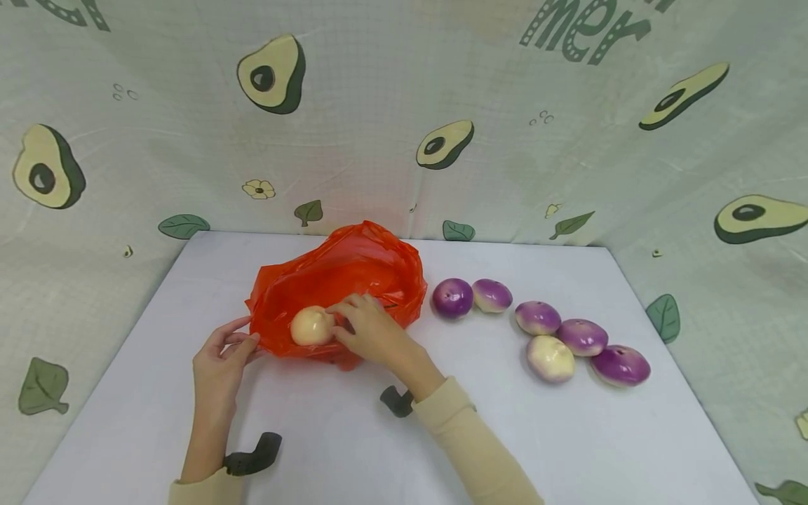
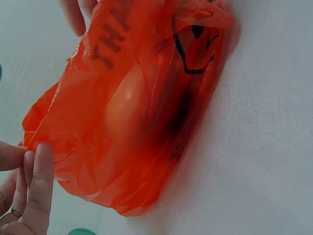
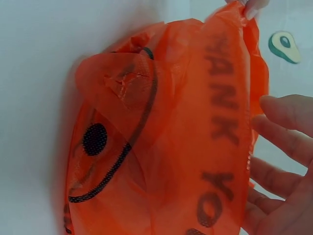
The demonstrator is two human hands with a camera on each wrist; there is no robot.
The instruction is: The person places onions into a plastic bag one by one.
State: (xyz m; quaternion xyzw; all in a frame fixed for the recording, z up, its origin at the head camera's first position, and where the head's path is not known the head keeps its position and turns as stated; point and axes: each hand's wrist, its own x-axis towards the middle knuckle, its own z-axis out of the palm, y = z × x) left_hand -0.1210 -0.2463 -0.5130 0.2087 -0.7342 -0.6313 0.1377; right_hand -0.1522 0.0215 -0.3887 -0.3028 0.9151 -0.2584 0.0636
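Observation:
An orange-red plastic bag (image 1: 341,280) lies with its mouth open toward me. My left hand (image 1: 222,351) pinches the left edge of its rim between thumb and fingers, as the left wrist view also shows. Inside the mouth sits a glossy, pale cream turnip (image 1: 312,326), faintly visible through the plastic in the left wrist view. Over the front rim reaches my right hand (image 1: 372,330), its fingertips close to the turnip's right side. In the right wrist view its fingers (image 3: 281,176) are spread and loosely extended beside the bag; whether they touch the turnip is hidden.
To the bag's right, several purple-and-cream turnips (image 1: 582,337) lie scattered on the white table (image 1: 442,435). One of them, a paler turnip (image 1: 551,359), shows its cream side. An avocado-print cloth (image 1: 366,84) hangs behind the table and along its sides.

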